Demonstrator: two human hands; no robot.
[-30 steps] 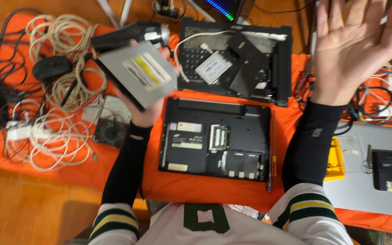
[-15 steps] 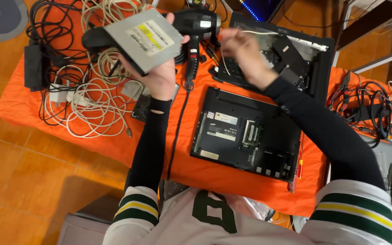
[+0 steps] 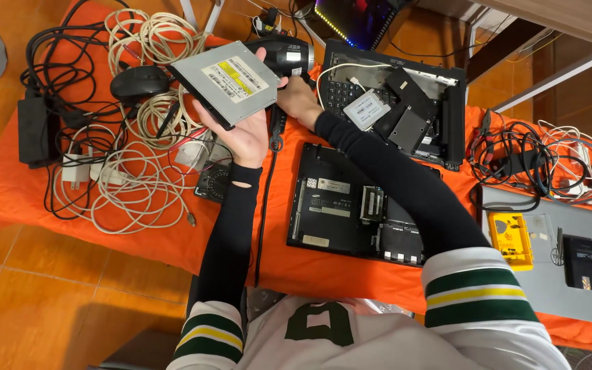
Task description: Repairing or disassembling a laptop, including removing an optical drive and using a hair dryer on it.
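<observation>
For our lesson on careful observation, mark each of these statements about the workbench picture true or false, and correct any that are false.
1. The left hand holds up a flat grey optical drive. True.
2. The right hand rests on the yellow parts tray. False: it reaches to the black hair dryer, far from the tray.
3. The open black laptop base lies on the orange cloth. True.
4. The black computer mouse sits on the grey laptop lid. False: it lies among the white cables at the left.
5. Both forearms wear black sleeves. True.
</observation>
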